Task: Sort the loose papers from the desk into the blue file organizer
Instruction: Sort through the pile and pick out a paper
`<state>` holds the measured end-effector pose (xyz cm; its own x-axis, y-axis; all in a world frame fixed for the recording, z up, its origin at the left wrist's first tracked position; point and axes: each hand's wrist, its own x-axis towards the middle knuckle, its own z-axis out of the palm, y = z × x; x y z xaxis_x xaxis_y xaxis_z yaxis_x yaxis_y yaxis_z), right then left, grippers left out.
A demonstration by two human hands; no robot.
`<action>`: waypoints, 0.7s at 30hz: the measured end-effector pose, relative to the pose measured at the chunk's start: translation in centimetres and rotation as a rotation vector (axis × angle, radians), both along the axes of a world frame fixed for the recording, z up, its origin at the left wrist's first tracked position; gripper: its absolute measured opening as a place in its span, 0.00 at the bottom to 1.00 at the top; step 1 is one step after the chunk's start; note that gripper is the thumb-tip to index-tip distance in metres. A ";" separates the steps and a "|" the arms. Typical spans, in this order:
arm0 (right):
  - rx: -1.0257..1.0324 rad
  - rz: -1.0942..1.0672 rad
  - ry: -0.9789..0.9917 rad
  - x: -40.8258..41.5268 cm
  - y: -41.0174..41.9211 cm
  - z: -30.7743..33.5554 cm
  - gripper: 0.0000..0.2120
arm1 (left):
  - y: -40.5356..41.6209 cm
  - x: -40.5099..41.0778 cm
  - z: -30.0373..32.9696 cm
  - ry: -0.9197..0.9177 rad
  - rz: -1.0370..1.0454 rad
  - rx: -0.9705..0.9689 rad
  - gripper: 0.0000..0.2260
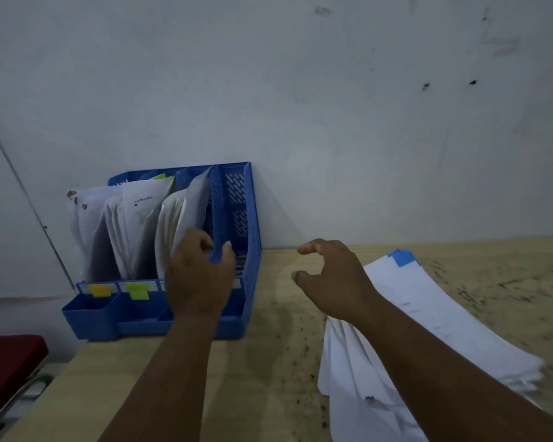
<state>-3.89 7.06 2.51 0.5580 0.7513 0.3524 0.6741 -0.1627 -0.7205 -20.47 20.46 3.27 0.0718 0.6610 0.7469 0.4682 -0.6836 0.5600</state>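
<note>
The fingers of the left hand are curled round the front edge of a blue divider, with the thumb seen on its right side and the fingertips tucked against the papers standing in the slot to its left; the divider is thus grasped. The fingers of the right hand are loosely bent and spread, nothing is held in them, and the hand is raised above the surface just right of the organizer. The organizer is placed at the back left of the surface, touching or nearly touching the pale wall. Three of its slots are filled with upright, bowed white sheets, while the rightmost slot is seen with only its perforated wall showing. A yellow tab and a green tab are fixed to the label strip at the front, above small open trays. The loose papers are spread in a slanted, fanned stack on the right part of the surface, partly hidden under the right forearm; a blue tab is seen at the far end of the stack. The surface is pale wood-toned and marked with dark specks. A red cushioned seat with a metal frame is seen at the lower left, beside the surface
</note>
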 end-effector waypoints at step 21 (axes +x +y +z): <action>-0.395 -0.126 -0.042 4.4 -10.6 -6.7 0.27 | -11.0 9.4 -10.0 0.311 -0.609 -0.500 0.11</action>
<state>0.54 -3.56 -4.17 0.6457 0.7599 0.0751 0.6587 -0.5046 -0.5581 -11.11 9.45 -6.76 0.6766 0.6874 0.2640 0.2811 -0.5725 0.7702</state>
